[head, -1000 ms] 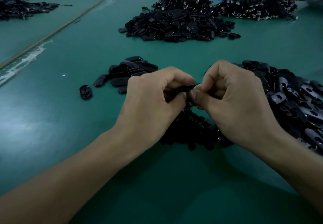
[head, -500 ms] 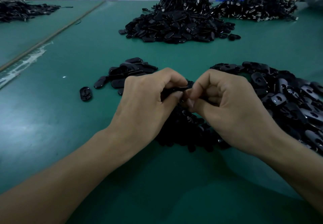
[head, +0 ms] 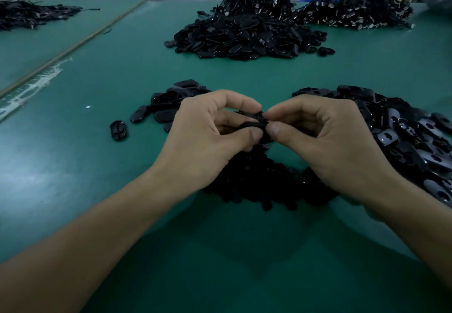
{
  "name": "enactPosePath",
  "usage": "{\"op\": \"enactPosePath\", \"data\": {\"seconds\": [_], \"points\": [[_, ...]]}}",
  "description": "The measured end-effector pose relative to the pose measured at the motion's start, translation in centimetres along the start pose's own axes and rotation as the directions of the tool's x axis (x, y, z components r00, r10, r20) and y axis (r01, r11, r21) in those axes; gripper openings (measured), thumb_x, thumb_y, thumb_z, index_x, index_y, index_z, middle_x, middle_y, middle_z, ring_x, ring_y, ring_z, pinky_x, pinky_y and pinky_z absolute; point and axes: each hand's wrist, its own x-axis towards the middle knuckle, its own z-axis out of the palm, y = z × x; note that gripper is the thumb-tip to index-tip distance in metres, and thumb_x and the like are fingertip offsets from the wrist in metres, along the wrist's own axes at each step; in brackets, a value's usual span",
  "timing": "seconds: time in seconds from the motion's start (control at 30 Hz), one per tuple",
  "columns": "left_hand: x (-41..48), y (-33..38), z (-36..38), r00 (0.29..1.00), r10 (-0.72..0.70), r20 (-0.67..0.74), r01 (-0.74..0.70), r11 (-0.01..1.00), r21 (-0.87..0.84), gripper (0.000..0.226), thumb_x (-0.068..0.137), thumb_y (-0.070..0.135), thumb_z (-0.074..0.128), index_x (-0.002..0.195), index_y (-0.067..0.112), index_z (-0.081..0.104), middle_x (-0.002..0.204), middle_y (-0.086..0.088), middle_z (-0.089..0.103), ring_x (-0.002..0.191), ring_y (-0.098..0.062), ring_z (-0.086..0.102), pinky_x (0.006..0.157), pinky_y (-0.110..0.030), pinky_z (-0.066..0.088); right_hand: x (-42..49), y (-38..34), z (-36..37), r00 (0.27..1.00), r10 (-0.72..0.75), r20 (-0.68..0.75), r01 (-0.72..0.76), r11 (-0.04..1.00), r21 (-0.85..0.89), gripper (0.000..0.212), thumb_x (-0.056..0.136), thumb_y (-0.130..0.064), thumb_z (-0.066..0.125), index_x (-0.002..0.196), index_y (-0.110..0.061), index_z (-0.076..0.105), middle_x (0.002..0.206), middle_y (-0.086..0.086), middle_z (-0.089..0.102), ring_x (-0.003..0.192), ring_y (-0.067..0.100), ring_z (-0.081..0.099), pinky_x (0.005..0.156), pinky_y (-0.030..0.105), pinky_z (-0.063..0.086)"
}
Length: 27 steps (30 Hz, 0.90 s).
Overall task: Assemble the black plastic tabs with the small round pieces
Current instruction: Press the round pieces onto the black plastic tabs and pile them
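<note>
**Both hands pinched on one black tab above the green table**

While the two hands meet over the green table [head: 73,178], the left hand [head: 205,141] pinches a black plastic tab [head: 252,125] between thumb and forefinger, held off the surface. The right hand [head: 325,139] closes on the same tab from the other side, thumb and forefinger tips pressed at its right end; whether a small round piece sits under those fingertips cannot be told, the spot is too dark and covered.

Directly below the hands lies a low heap of small round pieces [head: 264,185], black, partly hidden by both wrists. To the right, touching that heap's edge, a broad pile of tabs with keyhole slots [head: 411,141]. To the left, behind the left hand, a small cluster of tabs [head: 168,102], one lone tab [head: 118,129] lying apart from it.

Farther back, a large mound of black parts [head: 244,36] topped with corded pieces; beside it on the right, a bundle of cables with metal ends [head: 354,16]. Far left, another dark pile [head: 31,14].
</note>
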Motion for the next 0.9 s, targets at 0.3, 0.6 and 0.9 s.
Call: {"op": "enactPosePath", "data": {"seconds": [0.3, 0.6, 0.9], "points": [[0.02, 0.30, 0.53, 0.993, -0.100, -0.056, 0.088, 0.977, -0.193, 0.021, 0.081, -0.007, 0.075, 0.091, 0.010, 0.069, 0.074, -0.006, 0.076, 0.062, -0.014, 0.070, 0.065, -0.025, 0.061, -0.23, -0.48, 0.13, 0.967, -0.253, -0.029, 0.224, 0.900, -0.373, 0.017, 0.087, -0.020, 0.077, 0.102, -0.026, 0.077, 0.091, -0.009, 0.061, 0.083, -0.007, 0.052, 0.075, 0.003, 0.035], [-0.06, 0.25, 0.94, 0.991, -0.112, -0.078, 0.095, 0.976, -0.195, 0.028, 0.078, -0.010, 0.076, 0.091, 0.015, 0.071, 0.076, -0.003, 0.077, 0.069, -0.012, 0.073, 0.068, -0.023, 0.060, -0.11, -1.00, 0.65, 0.980, -0.174, -0.093, 0.151, 0.965, -0.213, 0.018, 0.087, -0.012, 0.074, 0.085, -0.029, 0.069, 0.072, -0.020, 0.065, 0.073, -0.005, 0.063, 0.065, 0.006, 0.044], [-0.22, 0.76, 0.82, 0.987, -0.062, -0.146, 0.038, 0.986, -0.159, 0.027, 0.075, -0.008, 0.079, 0.083, 0.018, 0.076, 0.072, -0.001, 0.076, 0.068, -0.013, 0.072, 0.072, -0.027, 0.062, 0.36, -0.55, 0.12, 0.993, -0.007, -0.114, 0.014, 0.998, 0.062, 0.017, 0.085, -0.015, 0.076, 0.083, -0.031, 0.070, 0.077, -0.014, 0.073, 0.069, 0.002, 0.068, 0.068, 0.015, 0.055]]}}
